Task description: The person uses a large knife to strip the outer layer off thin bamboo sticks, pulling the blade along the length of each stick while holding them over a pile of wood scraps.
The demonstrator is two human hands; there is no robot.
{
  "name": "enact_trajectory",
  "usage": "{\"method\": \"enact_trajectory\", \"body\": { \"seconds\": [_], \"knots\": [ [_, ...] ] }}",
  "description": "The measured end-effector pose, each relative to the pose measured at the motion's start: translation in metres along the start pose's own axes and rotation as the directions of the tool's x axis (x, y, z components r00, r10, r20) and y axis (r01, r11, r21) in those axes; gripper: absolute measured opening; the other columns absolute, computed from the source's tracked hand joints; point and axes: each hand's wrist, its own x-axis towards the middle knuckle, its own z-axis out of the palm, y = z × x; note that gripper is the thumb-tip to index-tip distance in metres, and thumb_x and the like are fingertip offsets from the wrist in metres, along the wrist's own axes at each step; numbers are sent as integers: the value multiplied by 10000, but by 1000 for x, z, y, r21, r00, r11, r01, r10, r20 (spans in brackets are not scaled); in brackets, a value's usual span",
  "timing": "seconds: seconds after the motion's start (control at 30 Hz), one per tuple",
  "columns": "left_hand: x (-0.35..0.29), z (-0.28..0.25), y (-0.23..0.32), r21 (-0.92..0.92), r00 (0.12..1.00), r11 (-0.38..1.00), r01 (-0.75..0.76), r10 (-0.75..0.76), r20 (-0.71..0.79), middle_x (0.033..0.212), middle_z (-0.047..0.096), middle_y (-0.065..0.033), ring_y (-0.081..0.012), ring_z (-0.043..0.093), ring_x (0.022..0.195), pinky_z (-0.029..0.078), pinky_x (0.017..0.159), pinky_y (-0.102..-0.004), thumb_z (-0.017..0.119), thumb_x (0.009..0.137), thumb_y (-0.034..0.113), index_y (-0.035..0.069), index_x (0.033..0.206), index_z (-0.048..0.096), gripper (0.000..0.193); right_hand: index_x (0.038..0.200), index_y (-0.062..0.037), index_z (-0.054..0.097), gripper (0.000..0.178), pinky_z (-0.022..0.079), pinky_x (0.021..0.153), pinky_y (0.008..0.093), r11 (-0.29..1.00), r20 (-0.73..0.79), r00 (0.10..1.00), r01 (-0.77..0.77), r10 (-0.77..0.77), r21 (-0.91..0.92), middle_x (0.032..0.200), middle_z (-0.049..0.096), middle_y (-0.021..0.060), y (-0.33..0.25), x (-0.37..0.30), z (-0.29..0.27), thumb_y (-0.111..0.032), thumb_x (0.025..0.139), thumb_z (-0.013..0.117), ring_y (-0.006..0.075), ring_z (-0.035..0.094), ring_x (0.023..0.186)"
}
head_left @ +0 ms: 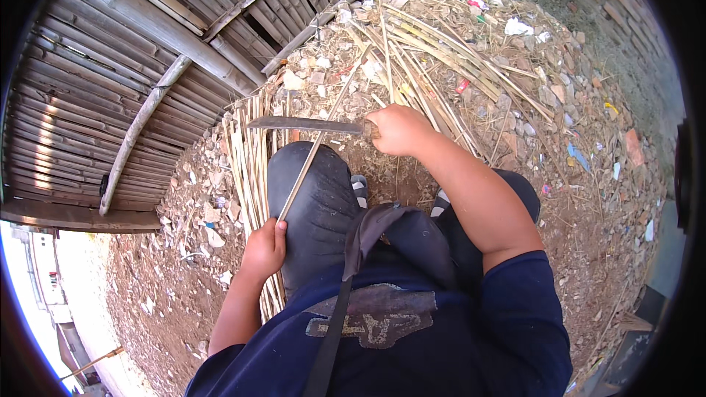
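My left hand [265, 250] is closed around the near end of a thin bamboo strip [304, 167], which slants up and away across my left knee. In my right hand [399, 130] is the wooden handle of a machete [305, 125]. Its long dark blade points left and crosses the strip just beyond my knee; whether the edge touches the strip I cannot tell. To the left of my leg lies a bundle of pale bamboo strips [246, 158], partly hidden by my left hand and forearm. More long strips [434, 51] are spread on the ground ahead.
A bamboo slat wall [95, 88] with thick poles rises at the left and far left. Stones, brick pieces and litter [517, 27] cover the dirt ground. A brick wall [610, 0] stands at the far right. A strap [338, 323] hangs down my front.
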Motion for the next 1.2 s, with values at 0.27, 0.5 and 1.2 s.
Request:
{"method": "enact_trajectory", "body": {
  "seconds": [0.27,0.5,1.2],
  "knots": [
    [1,3,2,26,998,999,-36,37,-47,684,605,-291,-527,611,702,466,631,-575,512,1064,280,20,875,543,323,1067,-85,716,289,567,839,478,987,-101,989,-94,107,130,945,719,194,21,9,7,-157,793,662,366,706,927],
    [-2,4,-2,43,1000,999,2,0,-29,687,610,-293,-531,611,701,470,639,-586,517,1060,285,24,886,537,314,1090,-92,706,317,567,824,485,996,-147,986,89,-85,23,936,722,201,5,1,6,-164,783,670,389,703,925],
    [2,-10,1,-51,999,999,10,-8,42,733,615,-282,-502,612,720,475,664,-533,486,1078,310,2,892,541,364,1090,-78,698,297,562,836,485,992,-154,980,-120,124,37,989,729,175,66,21,1,-178,813,654,393,701,931]
  ]
}}
